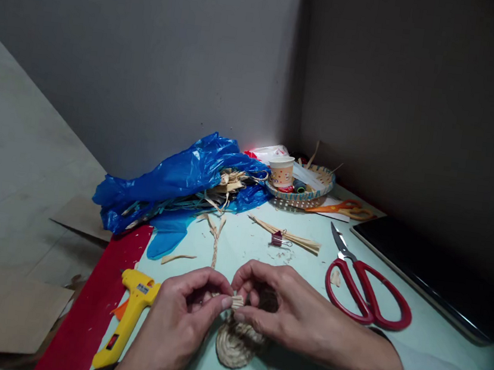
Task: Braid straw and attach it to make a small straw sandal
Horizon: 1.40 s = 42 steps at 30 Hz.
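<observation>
Below grey walls [200,53], over a pale tabletop [304,264], pinches a straw bundle [237,301] in the left hand [194,301], right hand [279,306] curled at its exposed end, too obscured to tell whether gripping. Has coiled straw work [233,351] just below. Seems to be aligning strand ends; probably calls for a steady, light hold. Has glue gun [127,320] left, red scissors [368,290] right, blue bag [186,165] behind.

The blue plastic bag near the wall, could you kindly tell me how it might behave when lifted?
The blue plastic bag would probably sag and crumple, given its thin, wrinkled film. Its shiny surface may feel slippery. The pale strips poking from it could slide out if it tilts.
</observation>
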### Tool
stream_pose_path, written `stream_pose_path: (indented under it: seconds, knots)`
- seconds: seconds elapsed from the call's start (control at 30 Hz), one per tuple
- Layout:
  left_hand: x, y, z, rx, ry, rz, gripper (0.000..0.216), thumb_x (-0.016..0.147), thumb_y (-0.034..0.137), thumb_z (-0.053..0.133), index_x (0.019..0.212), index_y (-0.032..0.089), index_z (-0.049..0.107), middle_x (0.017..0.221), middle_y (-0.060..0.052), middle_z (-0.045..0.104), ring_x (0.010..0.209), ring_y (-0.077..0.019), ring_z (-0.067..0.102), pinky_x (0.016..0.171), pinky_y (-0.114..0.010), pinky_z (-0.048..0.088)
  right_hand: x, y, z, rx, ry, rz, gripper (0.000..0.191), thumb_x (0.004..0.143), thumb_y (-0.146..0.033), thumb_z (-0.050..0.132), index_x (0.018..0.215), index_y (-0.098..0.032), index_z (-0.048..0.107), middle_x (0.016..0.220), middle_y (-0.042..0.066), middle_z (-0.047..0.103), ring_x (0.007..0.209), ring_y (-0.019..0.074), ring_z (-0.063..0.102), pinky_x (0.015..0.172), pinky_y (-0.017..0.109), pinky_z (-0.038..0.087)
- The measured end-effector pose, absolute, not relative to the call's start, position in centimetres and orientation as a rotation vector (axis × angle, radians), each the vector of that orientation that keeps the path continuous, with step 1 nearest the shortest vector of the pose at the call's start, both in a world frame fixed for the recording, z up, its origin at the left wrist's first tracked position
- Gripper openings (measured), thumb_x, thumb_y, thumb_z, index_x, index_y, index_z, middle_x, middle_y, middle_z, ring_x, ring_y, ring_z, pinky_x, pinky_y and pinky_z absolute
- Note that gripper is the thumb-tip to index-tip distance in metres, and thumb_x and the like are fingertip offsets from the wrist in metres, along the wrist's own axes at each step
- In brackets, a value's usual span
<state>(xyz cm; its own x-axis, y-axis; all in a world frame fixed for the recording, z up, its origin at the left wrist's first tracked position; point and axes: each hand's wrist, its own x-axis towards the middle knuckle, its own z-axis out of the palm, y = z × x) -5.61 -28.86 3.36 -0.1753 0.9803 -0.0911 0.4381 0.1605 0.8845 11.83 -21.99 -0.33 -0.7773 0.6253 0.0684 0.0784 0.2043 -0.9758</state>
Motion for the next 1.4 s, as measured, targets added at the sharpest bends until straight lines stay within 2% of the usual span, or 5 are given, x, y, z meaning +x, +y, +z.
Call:
stream_pose_path:
  seconds: [0.2, 0.5, 0.77, 1.1, 1.4]
  knots:
    - [-6.1, -28.9, 3.7, 1.340, 1.617, 0.882, 0.018, 0.078, 0.034, 0.066, 0.071, 0.018, 0.063, 0.056, 0.007, 0.041, 0.053, -0.0109, 0.032, 0.048, -0.021, 0.027, 11.5, -22.8, -0.2, -0.736, -2.119, 1.350, 0.011, 0.089, -0.025, 0.062, 0.086, -0.017, 0.069, 0.074, -0.001, 0.064, 0.064, 0.0113, 0.052, 0.057, 0.020, 0.038]
    - [-5.9, -29.1, 3.0, 1.422, 1.540, 0.939, 0.005, 0.083, 0.018, 0.063, 0.078, 0.022, 0.064, 0.060, 0.007, 0.054, 0.053, -0.0099, 0.045, 0.050, -0.020, 0.035, 10.4, -23.3, -0.5, -0.805, -1.988, 1.382, 0.017, 0.085, -0.023, 0.055, 0.069, -0.019, 0.053, 0.060, -0.004, 0.053, 0.056, 0.0114, 0.045, 0.051, 0.022, 0.033]
    - [-7.9, -27.7, 5.0, 1.381, 1.573, 1.183, 0.012, 0.075, 0.009, 0.065, 0.070, 0.016, 0.073, 0.055, 0.004, 0.061, 0.047, -0.0081, 0.047, 0.048, -0.020, 0.038, 9.5, -22.1, -1.0, -0.724, -1.881, 1.585, 0.019, 0.096, -0.038, 0.049, 0.099, -0.022, 0.057, 0.079, 0.000, 0.069, 0.061, 0.0147, 0.052, 0.052, 0.023, 0.037]
    - [-13.7, -26.2, 7.7, 1.319, 1.440, 1.256, 0.013, 0.077, 0.024, 0.073, 0.078, 0.011, 0.074, 0.058, 0.000, 0.067, 0.048, -0.0104, 0.058, 0.049, -0.023, 0.051, 0.6, -28.2, 1.3, -0.590, -2.662, 1.053, 0.020, 0.094, -0.019, 0.047, 0.085, -0.018, 0.065, 0.084, 0.008, 0.072, 0.075, 0.0212, 0.067, 0.064, 0.027, 0.046]
    - [-15.8, -25.1, 8.7, 1.359, 1.559, 1.228, 0.008, 0.070, 0.017, 0.078, 0.075, 0.011, 0.075, 0.057, 0.001, 0.066, 0.047, -0.0084, 0.056, 0.046, -0.019, 0.048, -6.5, -29.8, 0.4, -0.529, -2.821, 0.771, 0.028, 0.096, -0.031, 0.052, 0.086, -0.013, 0.071, 0.079, 0.015, 0.074, 0.072, 0.0300, 0.070, 0.065, 0.039, 0.049]
